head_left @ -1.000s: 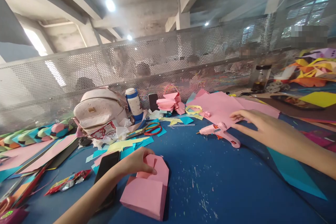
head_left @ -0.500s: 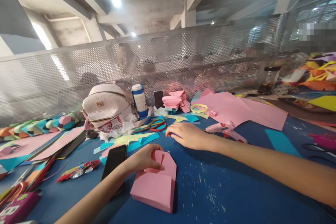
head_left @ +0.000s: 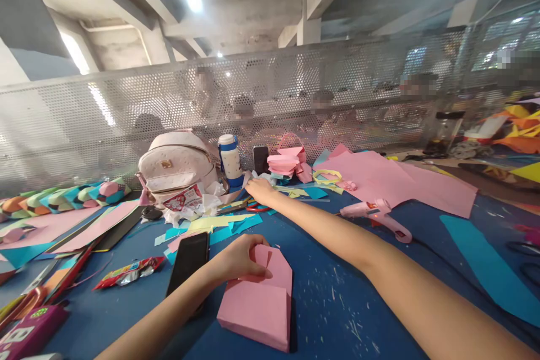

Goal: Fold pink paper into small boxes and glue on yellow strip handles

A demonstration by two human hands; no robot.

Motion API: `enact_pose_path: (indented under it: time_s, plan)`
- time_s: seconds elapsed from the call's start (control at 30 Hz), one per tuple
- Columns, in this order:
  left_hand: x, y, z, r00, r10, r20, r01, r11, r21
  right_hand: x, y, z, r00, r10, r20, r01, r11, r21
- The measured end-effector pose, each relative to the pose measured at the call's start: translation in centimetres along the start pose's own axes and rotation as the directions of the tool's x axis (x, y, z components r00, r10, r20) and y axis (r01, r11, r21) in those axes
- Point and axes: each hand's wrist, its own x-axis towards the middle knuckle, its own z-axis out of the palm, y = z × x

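Note:
My left hand (head_left: 244,261) is closed on a folded pink paper box (head_left: 255,315), thumb over its slit upper flap and fingers curled round its far left edge. The box lies on the blue tabletop; its upper end narrows with cut corners. My right hand (head_left: 260,190) is stretched far forward, fingers out, over paper scraps beside a white and blue bottle (head_left: 230,160). Its fingertips are close to a pale strip, and I see nothing held. Scissors with red handles (head_left: 258,208) lie just below that wrist, partly covered by the forearm.
A pink glue gun (head_left: 375,214) with a cord lies to the right, below large pink sheets (head_left: 392,180). A black phone (head_left: 188,259) is left of the box. Behind are a white backpack (head_left: 179,163) and a perforated metal screen (head_left: 105,118). A red snack packet (head_left: 129,271) lies left.
My right hand has moved forward and left, from beside the glue gun to the scraps near the bottle. My left hand keeps its hold on the box. The view has shifted slightly.

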Motion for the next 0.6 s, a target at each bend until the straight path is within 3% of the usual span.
enact_pose_path:
  time_s: [0.13, 0.27, 0.43, 0.5, 0.6]
  plan:
    - [-0.1, 0.2, -0.1, 1.000, -0.007, -0.004, 0.007, 1.000, -0.010, -0.2, -0.6, -0.1, 0.999, 0.008, -0.043, -0.003, 0.993, 0.122]
    - [-0.3, 0.5, -0.1, 1.000, -0.017, -0.001, 0.017, 1.000, -0.018, -2.6, -2.2, -1.0, 0.992, 0.014, -0.122, 0.028, 0.941, 0.337]
    - [-0.7, 0.8, 0.1, 0.999, -0.040, 0.003, 0.040, 0.999, -0.030, -9.0, -4.3, -3.5, 0.976, -0.017, -0.218, 0.146, 0.791, 0.594]
    - [-0.8, 0.8, 0.0, 0.999, -0.050, 0.017, 0.051, 0.998, -0.038, -11.9, -4.2, -4.6, 0.973, -0.041, -0.228, 0.183, 0.739, 0.649]
    - [-0.9, 1.0, -0.4, 1.000, 0.022, 0.002, -0.022, 0.999, -0.023, -16.0, -3.4, -5.9, 0.979, -0.047, -0.197, 0.181, 0.640, 0.747]
